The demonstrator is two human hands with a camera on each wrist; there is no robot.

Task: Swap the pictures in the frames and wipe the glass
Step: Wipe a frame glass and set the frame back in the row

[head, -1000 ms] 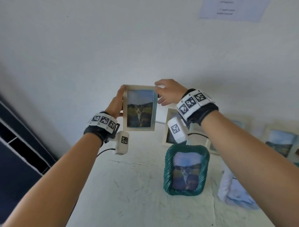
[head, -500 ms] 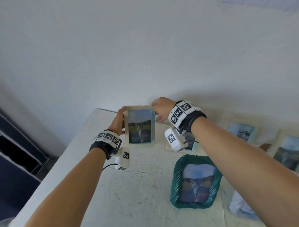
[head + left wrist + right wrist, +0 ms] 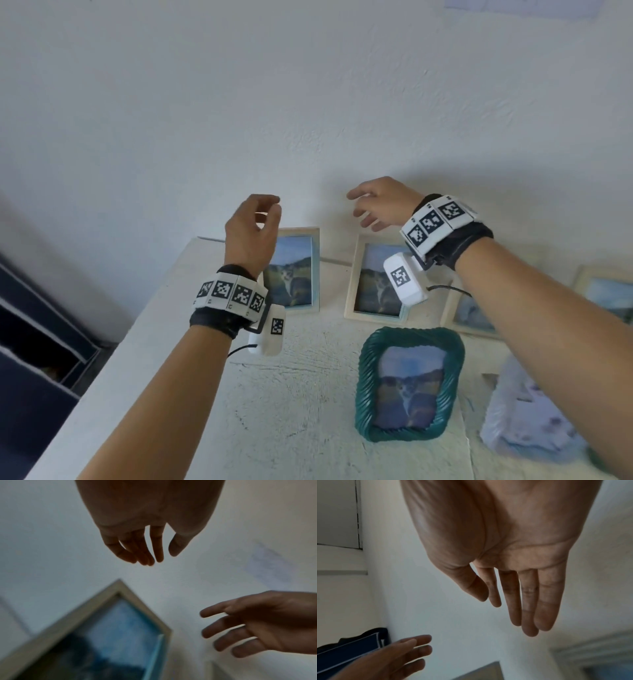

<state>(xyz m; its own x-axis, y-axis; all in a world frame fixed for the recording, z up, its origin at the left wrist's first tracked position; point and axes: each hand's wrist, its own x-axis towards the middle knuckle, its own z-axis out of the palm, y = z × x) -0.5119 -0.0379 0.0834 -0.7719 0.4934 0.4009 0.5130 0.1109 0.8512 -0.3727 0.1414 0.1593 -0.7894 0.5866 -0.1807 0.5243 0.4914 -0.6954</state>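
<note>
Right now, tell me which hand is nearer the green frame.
Right. The right hand hovers above and behind the green frame, over the wooden frames; the left hand hovers farther off to its left.

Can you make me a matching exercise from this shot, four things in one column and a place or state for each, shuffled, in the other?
Things:
1. left hand
2. green rope-edged frame
3. pale frame behind the left wrist
4. plastic bag

Places or states:
A. at the tabletop's far left, by the wall
B. nearest the camera among the frames, middle of the table
C. empty, fingers loose, raised above the frames
D. lying at the right of the table

Pairs: 1-C, 2-B, 3-A, 4-D
</note>
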